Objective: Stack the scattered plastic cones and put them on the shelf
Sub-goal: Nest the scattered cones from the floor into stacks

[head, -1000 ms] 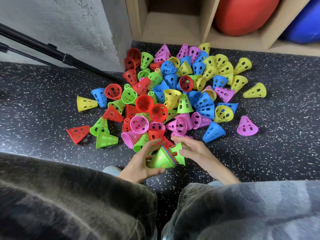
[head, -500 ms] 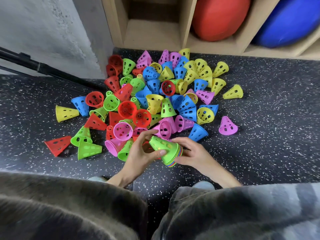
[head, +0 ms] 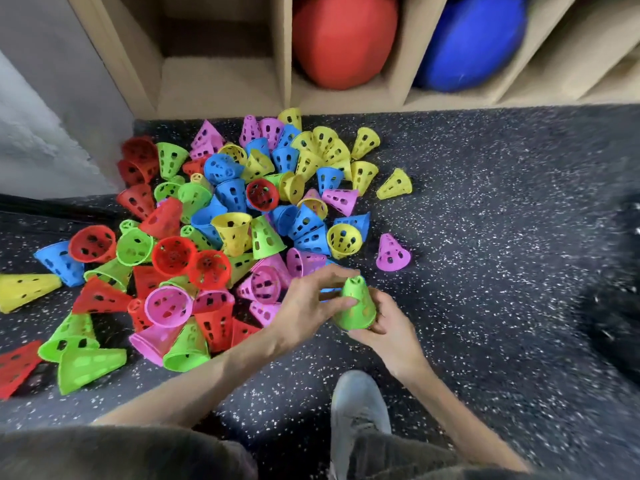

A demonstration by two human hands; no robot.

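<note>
A small stack of cones with a green one on top (head: 356,306) stands upright, tip up, between my two hands just right of the pile. My right hand (head: 388,327) cups its wide base from below and behind. My left hand (head: 308,303) pinches its side with thumb and fingers. Several loose perforated cones in red, green, blue, yellow and pink lie in a heap (head: 221,233) on the dark speckled floor. The wooden shelf (head: 221,81) stands behind the heap, its left compartment holding nothing.
A red ball (head: 343,36) and a blue ball (head: 467,43) fill the two shelf compartments to the right. A lone pink cone (head: 393,254) and a yellow cone (head: 394,184) lie apart on the right. My shoe (head: 358,410) rests on the floor below my hands.
The stack has turned from lying sideways to upright and moved right. The view has tilted up, showing more of the shelf.
</note>
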